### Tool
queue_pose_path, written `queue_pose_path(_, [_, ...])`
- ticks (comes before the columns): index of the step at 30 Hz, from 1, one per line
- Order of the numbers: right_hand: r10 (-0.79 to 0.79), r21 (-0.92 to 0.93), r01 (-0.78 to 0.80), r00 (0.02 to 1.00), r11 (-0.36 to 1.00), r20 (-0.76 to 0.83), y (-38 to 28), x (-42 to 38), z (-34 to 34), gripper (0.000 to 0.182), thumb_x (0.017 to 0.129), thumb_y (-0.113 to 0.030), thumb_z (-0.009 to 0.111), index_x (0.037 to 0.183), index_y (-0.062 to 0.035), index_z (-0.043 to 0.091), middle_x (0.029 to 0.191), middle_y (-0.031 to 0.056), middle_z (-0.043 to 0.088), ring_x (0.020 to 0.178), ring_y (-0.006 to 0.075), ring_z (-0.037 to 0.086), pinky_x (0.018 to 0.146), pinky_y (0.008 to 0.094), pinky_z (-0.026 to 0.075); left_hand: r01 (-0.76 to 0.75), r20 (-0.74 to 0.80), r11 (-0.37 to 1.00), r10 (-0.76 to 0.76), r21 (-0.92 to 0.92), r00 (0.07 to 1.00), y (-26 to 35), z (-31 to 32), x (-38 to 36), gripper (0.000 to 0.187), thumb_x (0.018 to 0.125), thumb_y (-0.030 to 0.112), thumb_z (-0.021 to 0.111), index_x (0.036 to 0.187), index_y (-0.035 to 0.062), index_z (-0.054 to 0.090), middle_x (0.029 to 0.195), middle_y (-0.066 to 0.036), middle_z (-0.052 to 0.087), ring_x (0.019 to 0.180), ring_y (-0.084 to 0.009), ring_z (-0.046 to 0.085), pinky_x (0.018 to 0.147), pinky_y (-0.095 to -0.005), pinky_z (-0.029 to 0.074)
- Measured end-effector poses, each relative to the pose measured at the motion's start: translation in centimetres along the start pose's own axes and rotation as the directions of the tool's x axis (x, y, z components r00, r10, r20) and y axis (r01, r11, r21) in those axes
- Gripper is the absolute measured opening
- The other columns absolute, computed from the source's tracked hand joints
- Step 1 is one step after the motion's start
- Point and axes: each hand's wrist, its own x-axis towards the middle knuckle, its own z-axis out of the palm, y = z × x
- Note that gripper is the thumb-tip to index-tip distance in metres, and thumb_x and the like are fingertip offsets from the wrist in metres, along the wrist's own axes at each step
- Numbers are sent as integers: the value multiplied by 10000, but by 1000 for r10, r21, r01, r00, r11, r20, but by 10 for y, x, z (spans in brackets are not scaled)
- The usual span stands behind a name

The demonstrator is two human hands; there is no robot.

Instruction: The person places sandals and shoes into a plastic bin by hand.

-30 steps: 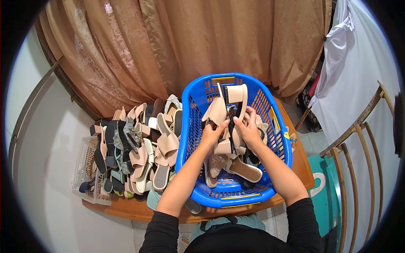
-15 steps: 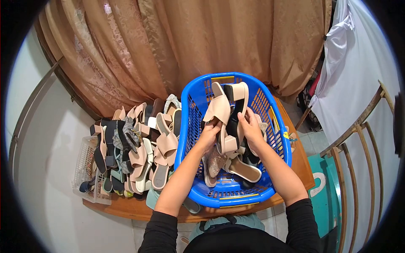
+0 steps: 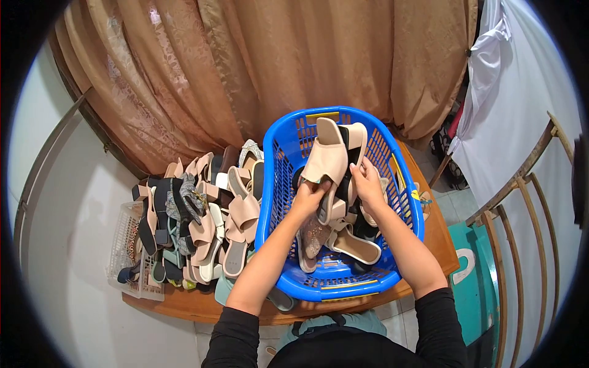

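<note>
My left hand (image 3: pixel 311 197) is closed on a beige open-toe slide sandal (image 3: pixel 326 161) with a block heel, its wide strap facing me. My right hand (image 3: pixel 367 184) grips a second block-heeled sandal (image 3: pixel 356 136), turned with its dark sole and beige heel showing. The two sandals are side by side, close together, above the blue plastic basket (image 3: pixel 279 283). Beneath them in the basket lie a glittery pointed shoe (image 3: pixel 314 238), a cream slide with a tan insole (image 3: pixel 359 246) and some dark footwear partly hidden by my hands.
The basket stands on a wooden table (image 3: pixel 202 308). Left of it is a heap of many sandals (image 3: pixel 205 221), beside a white mesh crate (image 3: pixel 119 245). Brown curtains (image 3: pixel 307 55) hang behind. At right are a wooden rack (image 3: pixel 521 184) and a green board (image 3: pixel 469 239).
The sandal in my left hand has shifted right and tilted so more of its strap faces me. It now overlaps part of the other sandal. My right hand has moved slightly.
</note>
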Motion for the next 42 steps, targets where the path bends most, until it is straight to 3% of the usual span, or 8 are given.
queue_pose_path(7, [52,-29,-52,999,998,-9,-1,0,-2,373,903,-171,511,1238,-28,434,1070,100,583,939,129,540,788,262,426,-57,0,996,58,70,998,-6,0,2,433,868,195,607,1233,11,463,1130,-65,573,1005,-151,533,875,-296,419])
queue_pose_path(13, [50,-118,-26,976,993,210,-29,-17,9,1036,632,-279,791,1399,-97,119,1311,159,388,1237,262,369,1031,350,276,-17,-34,998,19,55,999,12,-4,-1,450,864,225,611,1231,11,462,1122,-81,577,985,-164,554,847,-294,442])
queue_pose_path(26, [45,319,-110,978,941,206,-3,-15,-4,715,706,-224,689,1286,-52,307,1192,111,482,1091,213,486,930,350,400,-107,123,961,77,256,989,21,-10,1,537,797,257,670,1259,78,464,1234,-180,462,1121,-271,479,907,-379,408])
queue_pose_path(28, [71,330,-168,955,929,288,-18,-28,4,742,706,-265,689,1303,-39,311,1201,107,480,1104,211,484,943,347,398,-33,46,991,39,-126,998,66,9,-35,802,779,228,693,1373,132,163,1289,-161,366,1179,-255,403,996,-385,329])
queue_pose_path(31, [98,218,-176,941,960,324,-54,-61,21,825,674,-352,704,1319,-12,318,1195,108,496,1098,197,493,940,327,394,-160,-73,986,157,-38,985,64,13,-55,895,738,209,739,1282,113,35,1244,-157,368,1178,-261,392,1009,-369,315])
queue_pose_path(32, [113,171,-180,933,969,341,-60,-69,26,840,668,-368,705,1321,-5,320,1196,110,498,1103,194,488,937,324,389,-194,-249,973,221,129,943,35,13,-55,831,726,227,745,1300,63,167,1233,-149,412,1164,-226,413,993,-352,333])
queue_pose_path(34, [95,51,-121,931,991,352,-62,-85,35,912,637,-426,718,1321,20,312,1220,128,482,1126,207,470,954,319,358,-33,-190,965,-17,-260,982,62,16,-84,687,699,243,760,1232,19,389,1195,-127,494,1114,-186,468,943,-330,385])
queue_pose_path(42, [-55,128,-26,805,991,590,-103,-174,78,947,481,-190,667,1326,21,295,1258,122,429,1202,225,401,1026,317,275,-152,-543,978,52,-141,838,53,12,-214,661,695,244,761,1212,19,416,1187,-124,505,1102,-182,477,933,-329,393])
